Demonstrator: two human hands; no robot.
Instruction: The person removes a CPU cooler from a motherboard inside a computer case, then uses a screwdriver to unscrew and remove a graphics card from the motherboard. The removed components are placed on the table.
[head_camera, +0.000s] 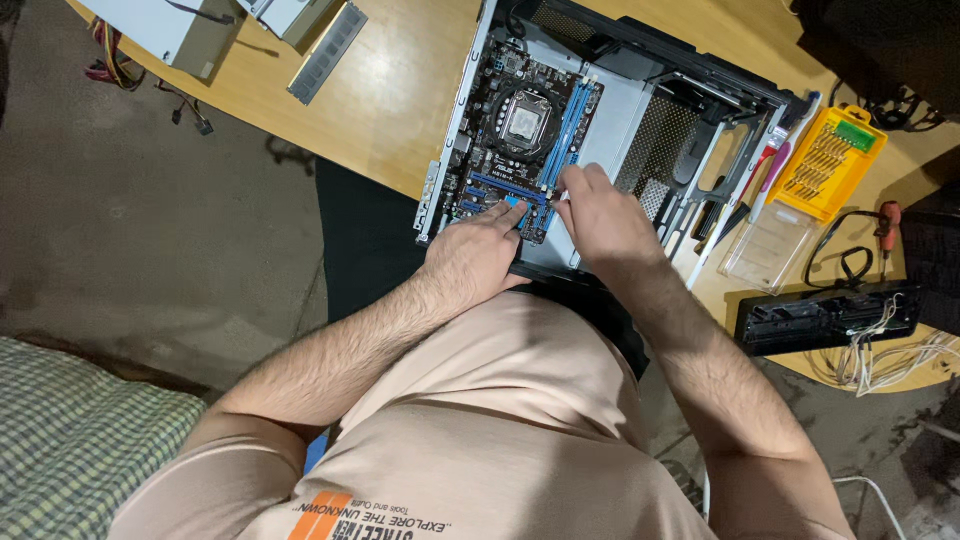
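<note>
Two hands work at the near edge of the motherboard (515, 140), which lies flat in the open case (640, 120) on the table (390, 100). Left hand (475, 255) rests on the board's near corner, fingers together and stretched onto the blue slots (505, 190) — whether they pinch anything, I cannot tell. Right hand (600, 215) is just beside it, fingertips bunched at the near end of the memory slots (572, 120), whose long axis runs away from the person.

Motherboard (515, 135) inside case (640, 110), on table (400, 90)
</note>
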